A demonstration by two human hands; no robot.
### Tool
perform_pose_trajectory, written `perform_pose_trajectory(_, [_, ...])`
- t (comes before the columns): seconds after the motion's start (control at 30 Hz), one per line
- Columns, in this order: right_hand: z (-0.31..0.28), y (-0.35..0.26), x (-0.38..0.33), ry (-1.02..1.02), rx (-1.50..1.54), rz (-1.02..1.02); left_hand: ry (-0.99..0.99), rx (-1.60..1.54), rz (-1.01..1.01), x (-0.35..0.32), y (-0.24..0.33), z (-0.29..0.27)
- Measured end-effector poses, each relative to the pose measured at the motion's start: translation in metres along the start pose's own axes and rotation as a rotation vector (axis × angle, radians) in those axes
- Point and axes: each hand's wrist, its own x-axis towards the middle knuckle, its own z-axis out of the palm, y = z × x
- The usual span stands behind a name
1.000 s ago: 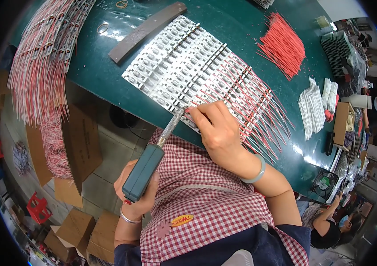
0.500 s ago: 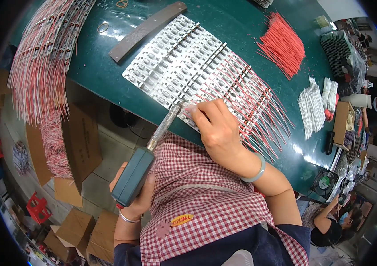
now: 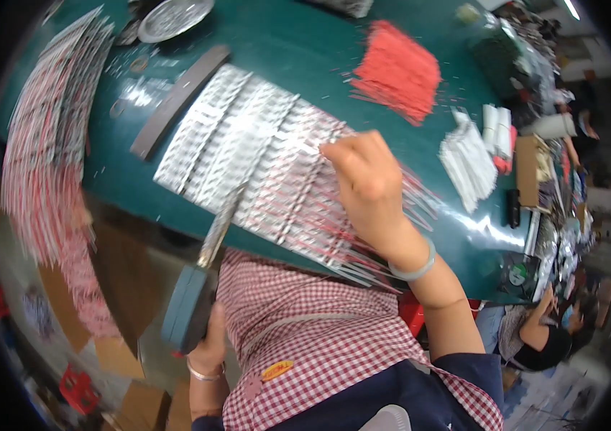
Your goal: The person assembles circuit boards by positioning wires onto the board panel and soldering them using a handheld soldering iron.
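Observation:
My left hand point(image 3: 212, 341) is closed round a teal box-bodied hand tool point(image 3: 185, 305) with a long silvery metal shaft. Its tip reaches the near edge of a block of white slotted pieces point(image 3: 223, 129) in rows on the table. My right hand point(image 3: 371, 183) is raised over the block's right part, fingers pinched together; blur hides what they hold, if anything. Thin red and white wires point(image 3: 305, 208) lie across the rows below that hand and stick out past the block's right edge.
A dark flat bar point(image 3: 183, 104) lies along the block's left side. Wired strips point(image 3: 54, 144) hang over the table's left edge by a cardboard box point(image 3: 122, 273). Red wires point(image 3: 399, 72) and white wire bundles point(image 3: 467, 158) lie right, a metal dish point(image 3: 175, 18) far left. Another person point(image 3: 543, 330) sits right.
The view has shifted. My right hand has lifted from the near edge and moved away over the wired rows. The tool's tip now stands farther left along the block's near edge.

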Motion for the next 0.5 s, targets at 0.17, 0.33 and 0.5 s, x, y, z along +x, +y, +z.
perform_pose_trajectory(0.17, [0.000, 0.124, 0.022, 0.049, -0.191, 0.083, 0.041, -0.060, 0.023, 0.020, 0.006, 0.016])
perform_pose_trajectory(0.33, [-0.033, 0.131, 0.010, 0.138, -0.249, 0.097, 0.034, -0.112, -0.093, 0.030, 0.034, 0.021])
perform_pose_trajectory(0.5, [-0.102, 0.154, -0.058, 0.134, -0.572, 0.375, 0.022, -0.061, -0.153, 0.038, 0.022, 0.019])
